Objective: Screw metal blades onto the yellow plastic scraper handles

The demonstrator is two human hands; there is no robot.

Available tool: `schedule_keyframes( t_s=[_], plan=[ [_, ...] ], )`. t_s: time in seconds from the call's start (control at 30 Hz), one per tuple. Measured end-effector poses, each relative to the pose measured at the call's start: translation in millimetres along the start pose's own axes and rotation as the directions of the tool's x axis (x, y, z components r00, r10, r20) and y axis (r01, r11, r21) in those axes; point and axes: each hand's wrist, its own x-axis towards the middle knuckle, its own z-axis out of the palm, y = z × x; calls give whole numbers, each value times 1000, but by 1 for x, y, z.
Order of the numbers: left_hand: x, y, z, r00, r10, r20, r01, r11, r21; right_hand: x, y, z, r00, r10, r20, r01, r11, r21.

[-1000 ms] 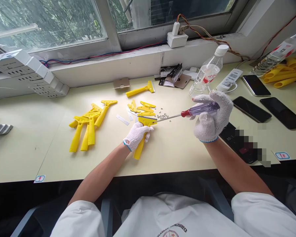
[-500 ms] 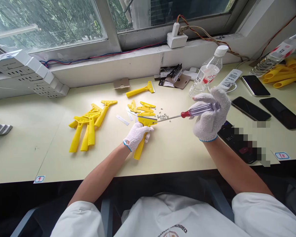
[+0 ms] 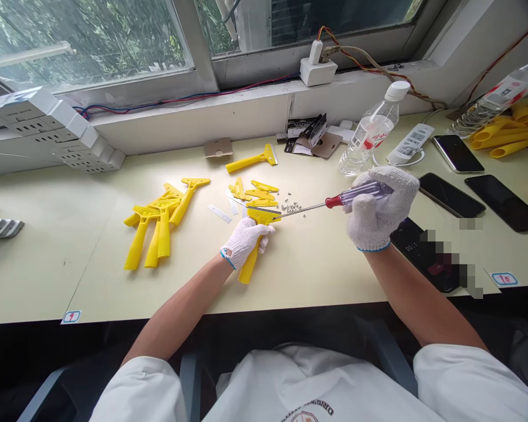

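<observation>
Here, above the table (image 3: 308, 275), the right hand (image 3: 381, 205) and the left hand (image 3: 244, 240) have their fingers clamped, respectively, on a screwdriver (image 3: 334, 201) and a yellow scraper (image 3: 260, 215) its tip meets, near yellow plates (image 3: 261, 194) and loose screws (image 3: 291, 207).

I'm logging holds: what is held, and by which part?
Left grip holds a scraper by its handle, near the head; right grip, a screwdriver by its handle.
</observation>
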Motion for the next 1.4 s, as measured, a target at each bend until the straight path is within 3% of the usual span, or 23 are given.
schedule_keyframes(
  t_s=[0.1, 0.17, 0.3, 0.5, 0.8, 1.0, 1.13, 1.2, 1.4],
  plan=[
    [0, 1, 0, 1000, 3, 3, -3, 1000, 4, -1, -4, -3, 984, 120, 132, -138, 981, 136],
    [-1, 1, 0, 1000, 4, 6, -4, 1000, 2, -2, -3, -3, 978, 151, 147, -171, 976, 138],
    [1, -2, -1, 1000, 5, 9, -5, 1000, -4, -6, 4, -2, 990, 120, 69, -123, 992, 43],
    [4, -7, -4, 999, 23, 34, -22, 1000, -7, -2, 8, -2, 999, -48, 8, 48, 999, -23],
    [6, -10, -6, 998, 38, 41, -38, 999, -11, 3, -3, -9, 963, 140, 231, -191, 958, 215],
    [9, -15, -7, 998, 47, 35, -46, 999, -27, 11, 1, -7, 952, 95, 291, -177, 946, 272],
    [9, -15, -8, 998, 50, 42, -49, 999, -14, 13, 5, -10, 991, 20, 129, -28, 998, 63],
    [8, -15, -8, 998, 37, 41, -37, 999, -1, 12, 7, -12, 994, -2, 110, 5, 1000, -25],
    [8, -13, -7, 998, 50, 40, -49, 999, -11, 7, 5, -13, 961, 97, 260, -150, 970, 192]
  ],
)
